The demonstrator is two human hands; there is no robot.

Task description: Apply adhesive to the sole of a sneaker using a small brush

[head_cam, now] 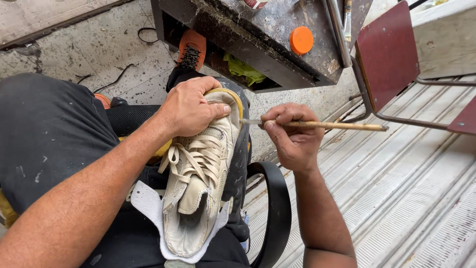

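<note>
While left hand (191,108) steadies sneaker (201,173), right hand (292,136) (pinching) holds brush (322,125).

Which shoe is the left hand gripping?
The beige laced sneaker on the lap, left hand clamped over its toe. The orange shoe sits untouched on the floor by the workbench.

orange lid (301,40); dark workbench (277,25); red chair (389,54); green cloth (244,70); black strap (277,208)

Beige sneaker (198,183), yellow sole; orange lid (301,40).
</note>
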